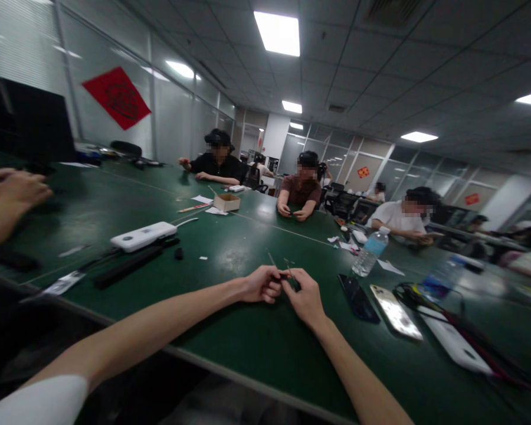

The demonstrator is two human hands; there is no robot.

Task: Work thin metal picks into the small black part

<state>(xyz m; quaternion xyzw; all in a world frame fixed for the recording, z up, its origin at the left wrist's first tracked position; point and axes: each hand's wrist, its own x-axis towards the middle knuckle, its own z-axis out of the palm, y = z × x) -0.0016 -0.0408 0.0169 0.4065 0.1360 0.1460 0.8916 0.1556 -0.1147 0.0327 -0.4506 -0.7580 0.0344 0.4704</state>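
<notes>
Metal pins [271, 258] are sticking up from a small dark piece [287, 277], too small to identify, which the left hand [261, 284] and right hand [305, 298] are pinching between them, both curling closed around it above the green bench [230, 333]. Just right of the hands, a dark phone [358, 298] and a scratched gold-backed phone [396, 311] are lying flat. Beyond them, a white slab-shaped device [455, 348] is resting near a tangle of dark cables [413, 295]. A clear plastic bottle [370, 251] holding water is standing upright farther out, and a second bottle [442, 277] with a bluish tint is sitting near the cables. Left of the hands, a white plastic device [141, 236] with a white cable is lying beside a long black case [128, 265]. Farther along the bench, a small cardboard box [226, 202] is sitting on scattered paper, its contents not showing from this angle. Three co-workers [301, 189] are sitting along the far side, while another person's hand [20, 190] is resting at the left edge of the view.
</notes>
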